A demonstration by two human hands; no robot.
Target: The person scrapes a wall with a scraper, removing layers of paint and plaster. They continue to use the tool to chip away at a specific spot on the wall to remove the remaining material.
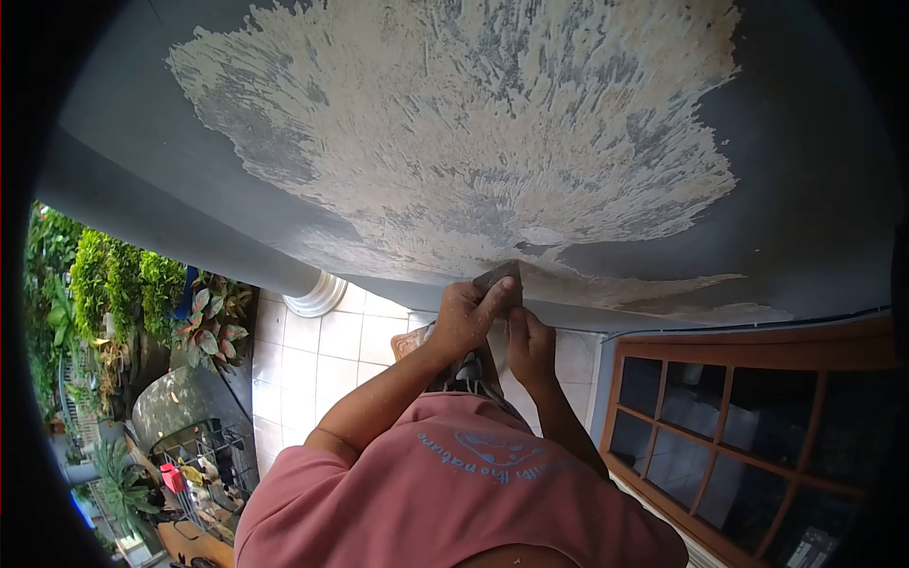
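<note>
Scraper (494,275) is sitting at lower edge of wall's (795,170) pale patch (454,142), just beyond L hand (468,319), the nearer one, which is pinching it w/ thumb on face; R hand (532,346) is curling just below, hold unclear; long axis n/c.

1. Wall (454,123) before the tool (493,275).
2. Left hand (463,320) around the tool, right hand (532,349) just right of it.
3. Column (180,225) and plants (159,276) left of the tool.
4. Window (731,405) right of the tool.
5. Floor (339,338) below the tool.

Bright daylight at left, dark fisheye edges.
</note>
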